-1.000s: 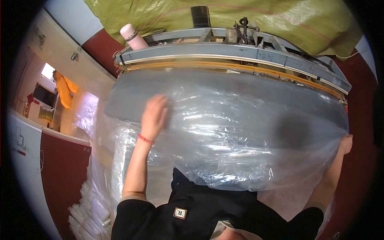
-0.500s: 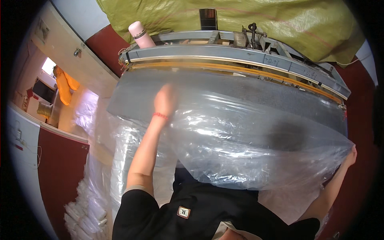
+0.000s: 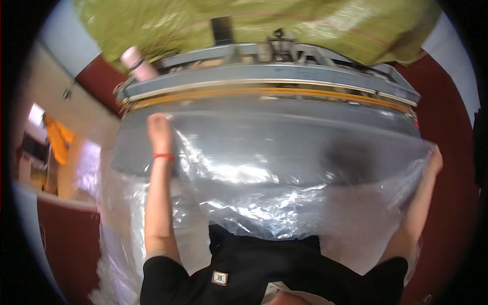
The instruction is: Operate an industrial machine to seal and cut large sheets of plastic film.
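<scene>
Single head-worn fisheye view, looking steeply down from close above, edges bowed, no second view.

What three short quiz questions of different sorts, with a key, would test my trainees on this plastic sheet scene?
1. True or false: both hands grip the clear plastic sheet.
2. What is on the left wrist?
3. The pink bottle stands at the machine's: A) left end, B) right end, C) middle.

Key:
1. True: left hand and right hand hold opposite edges.
2. A red band.
3. A, on the grey machine.
</scene>
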`<state>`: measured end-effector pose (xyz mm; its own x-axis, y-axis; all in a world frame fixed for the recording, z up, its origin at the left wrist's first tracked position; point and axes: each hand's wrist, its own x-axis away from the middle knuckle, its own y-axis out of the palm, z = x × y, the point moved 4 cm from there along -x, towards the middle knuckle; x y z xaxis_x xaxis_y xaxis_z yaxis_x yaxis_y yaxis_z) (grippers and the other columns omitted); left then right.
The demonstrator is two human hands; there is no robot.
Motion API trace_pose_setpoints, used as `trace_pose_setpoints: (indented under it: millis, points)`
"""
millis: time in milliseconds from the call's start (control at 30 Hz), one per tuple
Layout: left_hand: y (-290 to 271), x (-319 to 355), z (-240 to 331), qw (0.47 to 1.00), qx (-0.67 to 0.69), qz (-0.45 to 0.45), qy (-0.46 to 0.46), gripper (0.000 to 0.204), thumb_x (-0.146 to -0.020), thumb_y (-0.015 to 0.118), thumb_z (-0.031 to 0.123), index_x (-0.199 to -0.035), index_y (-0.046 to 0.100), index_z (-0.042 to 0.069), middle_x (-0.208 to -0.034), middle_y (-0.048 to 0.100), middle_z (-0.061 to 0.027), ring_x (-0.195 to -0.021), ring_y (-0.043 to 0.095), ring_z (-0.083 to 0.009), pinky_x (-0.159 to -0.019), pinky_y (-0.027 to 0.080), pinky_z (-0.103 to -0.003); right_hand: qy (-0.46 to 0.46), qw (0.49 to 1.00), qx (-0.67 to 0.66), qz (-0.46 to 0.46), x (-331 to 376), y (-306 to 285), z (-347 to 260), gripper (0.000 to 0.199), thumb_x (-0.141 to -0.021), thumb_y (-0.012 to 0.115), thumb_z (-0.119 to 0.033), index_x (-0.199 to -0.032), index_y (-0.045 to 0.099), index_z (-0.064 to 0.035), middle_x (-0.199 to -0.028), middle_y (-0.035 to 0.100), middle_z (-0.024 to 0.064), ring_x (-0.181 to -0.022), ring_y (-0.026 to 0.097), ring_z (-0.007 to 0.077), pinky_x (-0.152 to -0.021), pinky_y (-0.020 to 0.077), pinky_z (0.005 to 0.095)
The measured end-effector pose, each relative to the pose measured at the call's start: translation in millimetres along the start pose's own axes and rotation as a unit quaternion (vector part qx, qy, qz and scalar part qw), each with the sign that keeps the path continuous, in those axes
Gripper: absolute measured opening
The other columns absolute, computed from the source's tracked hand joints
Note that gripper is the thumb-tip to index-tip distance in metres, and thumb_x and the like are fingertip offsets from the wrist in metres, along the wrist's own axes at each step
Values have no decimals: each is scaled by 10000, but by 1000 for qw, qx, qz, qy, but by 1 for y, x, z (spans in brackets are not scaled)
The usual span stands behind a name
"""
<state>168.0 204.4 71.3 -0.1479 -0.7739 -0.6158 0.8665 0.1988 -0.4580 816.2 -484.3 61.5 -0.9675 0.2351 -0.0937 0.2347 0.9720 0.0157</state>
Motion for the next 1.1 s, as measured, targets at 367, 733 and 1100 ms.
trace_pose_setpoints:
  millis: [367, 733, 1100]
  points:
    - [17, -88, -169, 979, 130, 81, -136, 191, -797, 553, 192, -661, 495, 70, -568, 434, 38, -487, 360, -51, -429, 293, -204, -239, 962, 130, -18, 34, 206, 36, 196, -770, 605, -199, -738, 547, -14, -715, 586, 65, -686, 540, 138, -668, 425, 271]
    - [14, -99, -194, 976, 173, 18, -132, 142, -805, 529, 169, -709, 509, 66, -615, 487, 17, -485, 391, -54, -429, 320, -190, -165, 984, 65, -8, 46, 209, 20, 113, -748, 564, -121, -797, 497, -44, -651, 532, 37, -560, 510, 106, -479, 430, 245]
    - [-21, -69, -138, 945, -256, -104, 177, 197, -858, 421, 150, -897, 497, -27, -761, 513, -193, -655, 506, -328, -610, 409, -366, -291, 930, 221, -28, 61, 179, 6, 222, -755, 618, -197, -870, 580, -11, -732, 576, 35, -689, 516, 97, -667, 416, 229]
